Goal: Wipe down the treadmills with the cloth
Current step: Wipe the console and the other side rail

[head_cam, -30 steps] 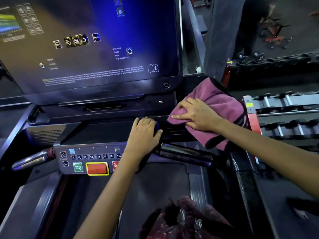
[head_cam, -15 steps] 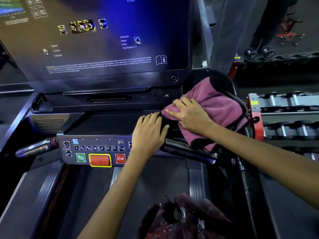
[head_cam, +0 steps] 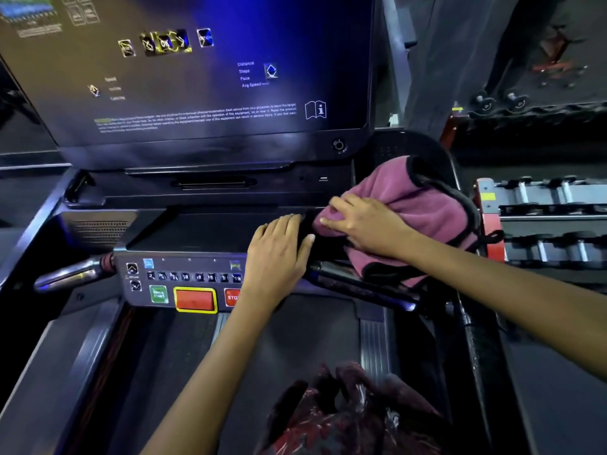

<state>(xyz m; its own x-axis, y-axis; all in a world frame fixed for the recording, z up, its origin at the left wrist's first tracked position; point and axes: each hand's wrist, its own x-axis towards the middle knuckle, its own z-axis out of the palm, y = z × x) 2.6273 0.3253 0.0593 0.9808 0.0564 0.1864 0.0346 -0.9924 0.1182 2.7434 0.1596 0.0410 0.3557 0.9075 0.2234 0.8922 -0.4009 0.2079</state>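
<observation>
A purple cloth [head_cam: 417,205] with a black hem lies bunched over the right side of the treadmill console [head_cam: 197,238]. My right hand [head_cam: 368,224] presses flat on the cloth, fingers spread and pointing left. My left hand [head_cam: 279,254] rests palm down on the right end of the console's button panel [head_cam: 184,284], just left of the cloth. The big dark screen [head_cam: 197,77] rises behind both hands. The part of the console under the cloth is hidden.
A chrome handle [head_cam: 72,274] sticks out left of the panel and a dark handlebar [head_cam: 361,284] runs under the cloth. The treadmill belt [head_cam: 184,372] lies below. A dumbbell rack [head_cam: 551,224] stands close on the right. Patterned red fabric [head_cam: 348,415] shows at the bottom.
My right hand has slid the cloth a little left and down along the console's right side. My left hand has stayed on the panel. The view has tilted slightly downward.
</observation>
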